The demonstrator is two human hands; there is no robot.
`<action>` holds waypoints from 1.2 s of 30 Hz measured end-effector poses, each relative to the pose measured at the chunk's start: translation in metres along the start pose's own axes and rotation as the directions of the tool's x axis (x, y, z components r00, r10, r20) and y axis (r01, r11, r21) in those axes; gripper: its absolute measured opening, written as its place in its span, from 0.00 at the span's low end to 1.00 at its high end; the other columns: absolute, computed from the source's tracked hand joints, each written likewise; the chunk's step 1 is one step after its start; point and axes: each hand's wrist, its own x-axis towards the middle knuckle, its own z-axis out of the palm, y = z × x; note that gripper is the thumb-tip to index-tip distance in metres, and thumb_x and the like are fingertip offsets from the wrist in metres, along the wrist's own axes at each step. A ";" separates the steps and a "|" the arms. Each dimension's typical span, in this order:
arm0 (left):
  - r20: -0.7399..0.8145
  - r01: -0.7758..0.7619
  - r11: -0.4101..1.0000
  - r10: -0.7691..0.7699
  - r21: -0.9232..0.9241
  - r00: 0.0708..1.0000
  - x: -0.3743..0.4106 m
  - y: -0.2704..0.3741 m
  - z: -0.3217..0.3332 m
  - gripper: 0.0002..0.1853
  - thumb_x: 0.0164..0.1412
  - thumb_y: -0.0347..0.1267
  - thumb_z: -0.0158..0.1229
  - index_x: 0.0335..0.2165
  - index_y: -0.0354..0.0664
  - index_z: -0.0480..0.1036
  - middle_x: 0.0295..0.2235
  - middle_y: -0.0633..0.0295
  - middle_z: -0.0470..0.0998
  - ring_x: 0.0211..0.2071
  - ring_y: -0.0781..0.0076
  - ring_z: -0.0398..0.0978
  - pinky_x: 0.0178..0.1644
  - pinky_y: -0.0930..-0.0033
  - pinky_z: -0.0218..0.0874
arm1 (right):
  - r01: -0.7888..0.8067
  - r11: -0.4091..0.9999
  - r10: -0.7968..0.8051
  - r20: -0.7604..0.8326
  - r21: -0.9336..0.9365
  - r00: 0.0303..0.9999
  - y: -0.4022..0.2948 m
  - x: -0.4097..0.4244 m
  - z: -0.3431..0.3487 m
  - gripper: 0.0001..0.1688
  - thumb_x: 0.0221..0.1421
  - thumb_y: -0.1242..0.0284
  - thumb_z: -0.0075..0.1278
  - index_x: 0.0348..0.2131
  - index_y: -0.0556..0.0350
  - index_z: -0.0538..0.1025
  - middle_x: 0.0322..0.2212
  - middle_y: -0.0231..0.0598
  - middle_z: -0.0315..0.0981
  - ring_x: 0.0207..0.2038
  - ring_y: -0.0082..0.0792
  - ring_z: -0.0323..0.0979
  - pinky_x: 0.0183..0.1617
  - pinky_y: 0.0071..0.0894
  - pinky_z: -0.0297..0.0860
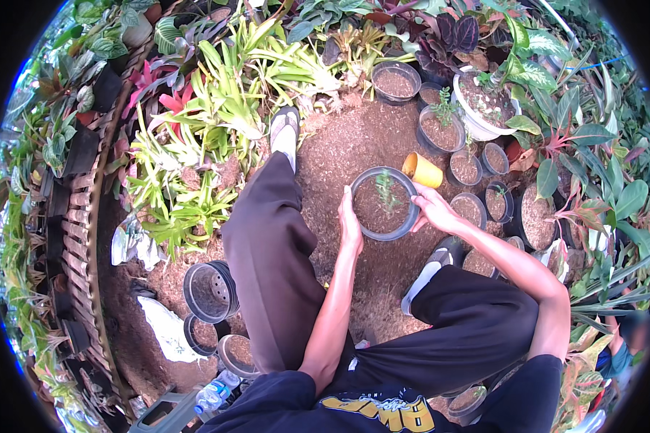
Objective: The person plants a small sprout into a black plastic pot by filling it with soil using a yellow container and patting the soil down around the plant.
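Between my two hands is a round black plastic plant pot [385, 236] filled with brown soil. A small green seedling [387, 192] with fine leaves grows near its middle. My left hand [351, 222] presses flat along the pot's left wall. On the right side, my right hand [434, 208] grips the rim, thumb on top and fingers curled beneath. Just beyond that hand a yellow plastic pot [423, 170] lies on its side on the ground. Whether the held pot touches the ground cannot be told from above.
Soil-filled pots [441, 130] crowd the right, beside a large white pot [485, 103]. Bromeliads [216, 113] spread at upper left. Stacked black pots [210, 292], a white sack [168, 330] and a water bottle [212, 395] are lower left. Another person [620, 341] is at the far right.
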 end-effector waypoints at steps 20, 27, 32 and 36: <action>-0.035 -0.598 0.773 0.618 0.212 0.786 -0.145 0.302 -0.031 0.24 0.79 0.46 0.39 0.51 0.35 0.67 0.47 0.54 0.73 0.51 0.65 0.68 0.59 0.61 0.57 | 0.424 0.851 -0.510 -0.298 -0.309 0.807 -0.280 -0.042 0.169 0.32 0.71 0.60 0.45 0.66 0.60 0.68 0.26 0.29 0.71 0.21 0.21 0.70 0.22 0.22 0.65; -0.213 -0.608 0.727 0.680 0.320 0.702 -0.211 0.293 -0.125 0.27 0.79 0.46 0.39 0.62 0.37 0.63 0.55 0.48 0.72 0.59 0.63 0.66 0.66 0.60 0.53 | 0.378 0.883 -0.360 0.114 -0.280 0.926 -0.274 -0.004 0.257 0.28 0.71 0.66 0.44 0.64 0.62 0.68 0.23 0.29 0.70 0.19 0.23 0.71 0.21 0.23 0.70; -0.406 -0.493 0.791 0.611 0.363 0.680 -0.263 0.242 -0.194 0.32 0.79 0.49 0.37 0.67 0.37 0.59 0.62 0.45 0.68 0.67 0.59 0.62 0.71 0.59 0.47 | 0.368 0.834 -0.171 0.441 -0.411 0.881 -0.238 0.014 0.328 0.27 0.73 0.67 0.41 0.65 0.59 0.64 0.27 0.35 0.71 0.19 0.26 0.73 0.22 0.24 0.71; -0.505 -0.442 0.827 0.562 0.347 0.655 -0.292 0.179 -0.248 0.35 0.78 0.48 0.38 0.70 0.33 0.53 0.68 0.44 0.62 0.72 0.56 0.54 0.74 0.58 0.42 | 0.408 0.734 0.026 0.623 -0.543 0.782 -0.212 0.018 0.374 0.34 0.71 0.73 0.37 0.71 0.62 0.54 0.39 0.50 0.74 0.26 0.32 0.81 0.32 0.30 0.78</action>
